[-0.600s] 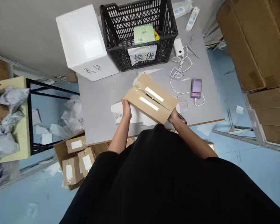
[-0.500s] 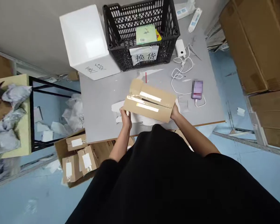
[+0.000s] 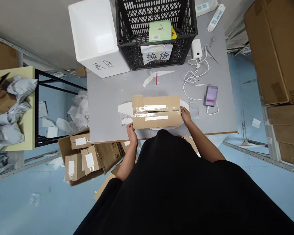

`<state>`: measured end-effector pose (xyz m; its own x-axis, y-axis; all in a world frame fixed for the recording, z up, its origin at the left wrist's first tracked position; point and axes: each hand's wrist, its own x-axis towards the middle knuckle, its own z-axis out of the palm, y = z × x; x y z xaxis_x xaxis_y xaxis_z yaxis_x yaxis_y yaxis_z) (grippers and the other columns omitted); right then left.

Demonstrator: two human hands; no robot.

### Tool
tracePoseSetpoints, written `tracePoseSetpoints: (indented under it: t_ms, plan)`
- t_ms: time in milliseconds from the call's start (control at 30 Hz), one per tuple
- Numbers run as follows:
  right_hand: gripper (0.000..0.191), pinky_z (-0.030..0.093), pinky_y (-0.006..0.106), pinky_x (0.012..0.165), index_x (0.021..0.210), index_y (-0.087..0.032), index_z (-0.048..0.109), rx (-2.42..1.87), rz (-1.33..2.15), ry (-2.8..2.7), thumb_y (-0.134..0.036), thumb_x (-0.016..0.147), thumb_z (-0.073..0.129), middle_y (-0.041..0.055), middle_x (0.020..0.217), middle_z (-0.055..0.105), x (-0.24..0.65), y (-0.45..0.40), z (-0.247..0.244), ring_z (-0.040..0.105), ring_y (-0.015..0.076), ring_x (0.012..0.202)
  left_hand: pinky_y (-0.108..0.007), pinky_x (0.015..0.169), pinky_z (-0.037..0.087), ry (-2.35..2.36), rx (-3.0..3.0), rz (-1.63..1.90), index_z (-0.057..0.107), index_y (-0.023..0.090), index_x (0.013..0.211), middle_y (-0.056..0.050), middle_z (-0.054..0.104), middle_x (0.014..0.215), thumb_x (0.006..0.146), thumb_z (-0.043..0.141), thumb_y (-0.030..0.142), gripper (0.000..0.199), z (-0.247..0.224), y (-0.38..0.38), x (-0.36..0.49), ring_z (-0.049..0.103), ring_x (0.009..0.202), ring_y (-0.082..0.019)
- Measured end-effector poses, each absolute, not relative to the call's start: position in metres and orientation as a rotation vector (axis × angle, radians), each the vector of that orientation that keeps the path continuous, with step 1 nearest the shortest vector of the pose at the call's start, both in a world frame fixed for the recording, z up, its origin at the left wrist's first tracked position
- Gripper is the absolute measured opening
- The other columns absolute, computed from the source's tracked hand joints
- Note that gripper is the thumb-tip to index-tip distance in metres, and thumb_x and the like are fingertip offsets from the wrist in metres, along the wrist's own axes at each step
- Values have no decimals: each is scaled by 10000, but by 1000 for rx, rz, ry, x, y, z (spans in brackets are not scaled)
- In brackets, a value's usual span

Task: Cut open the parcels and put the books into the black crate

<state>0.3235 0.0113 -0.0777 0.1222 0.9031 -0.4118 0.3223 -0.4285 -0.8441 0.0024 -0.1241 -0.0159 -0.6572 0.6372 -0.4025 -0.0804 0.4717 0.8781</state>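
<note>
Plainly, the paper sign (image 3: 158, 56) on the plastic crate (image 3: 130, 54) reads "换货". Left hand (image 3: 131, 133) and right hand (image 3: 186, 116) clamp fingers on a cardboard carton (image 3: 157, 114).

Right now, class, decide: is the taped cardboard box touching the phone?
Apart. The head view shows grey tabletop visible between the right end of the taped cardboard box and the phone.

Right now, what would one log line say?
cardboard box: taped, gap along top | left fingers: holding near left corner | right fingers: holding right end | black crate: beyond box
</note>
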Motion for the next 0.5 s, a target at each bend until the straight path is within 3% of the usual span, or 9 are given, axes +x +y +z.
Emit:
tracePoseSetpoints:
  t_ms: [100,167,333,500]
  plan:
    - [657,403,523,1064,1419,-96,454,-2182,796,-1441,-483,889,482,237,1303,569,352,-22,-93,525,335,1223,-466,1208,286,2232,959,1145,517,226,1251,-142,451,1419,948,501,388,344,4,-102,-4,391,1411,-258]
    - [692,398,541,1042,1463,-78,386,-2316,687,-1610,-443,889,509,263,1318,528,366,-43,-101,492,376,1229,-509,1227,234,2268,1370,1055,508,206,1305,-181,373,1503,932,552,428,437,20,-77,4,309,1470,-307]
    - [465,424,503,976,1305,-96,507,-2384,685,-1916,-329,903,518,256,1279,518,380,-67,-115,482,380,1180,-584,1214,224,1806,2081,642,539,241,1343,-154,421,1528,927,523,584,539,42,-13,60,294,1485,-355]
    - [334,455,481,919,1176,-109,552,-2292,771,-1929,-312,918,485,248,1152,606,383,-61,-111,556,358,1062,-563,1229,206,1635,2223,482,474,212,1462,-161,369,1594,918,475,668,710,31,7,112,257,1513,-363]
